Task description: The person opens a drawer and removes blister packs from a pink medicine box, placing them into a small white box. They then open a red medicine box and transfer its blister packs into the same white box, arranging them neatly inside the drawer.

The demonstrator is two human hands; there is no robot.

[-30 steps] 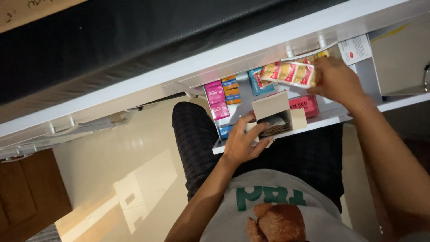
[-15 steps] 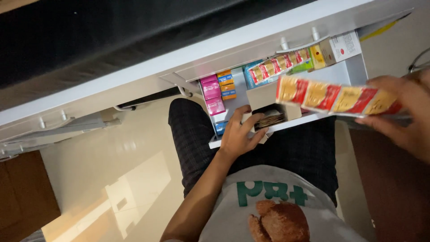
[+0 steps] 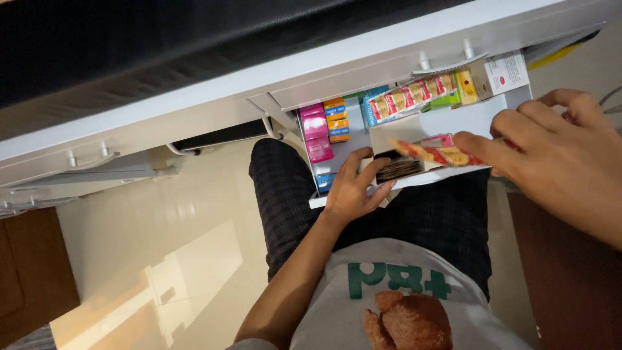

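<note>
Over the open white drawer point(image 3: 453, 120), the right hand point(image 3: 564, 155) pinched a flat strip of red-and-yellow sachets point(image 3: 437, 153) edge-on in closed fingers, while the left hand point(image 3: 353, 191), fingers spread open, rested on the drawer's front beside a small dark box point(image 3: 398, 170).

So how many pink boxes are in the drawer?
2 that show clearly: the upper pink box and the lower pink box, stacked along the open drawer's left side, above the left hand. More may be hidden underneath.
</note>
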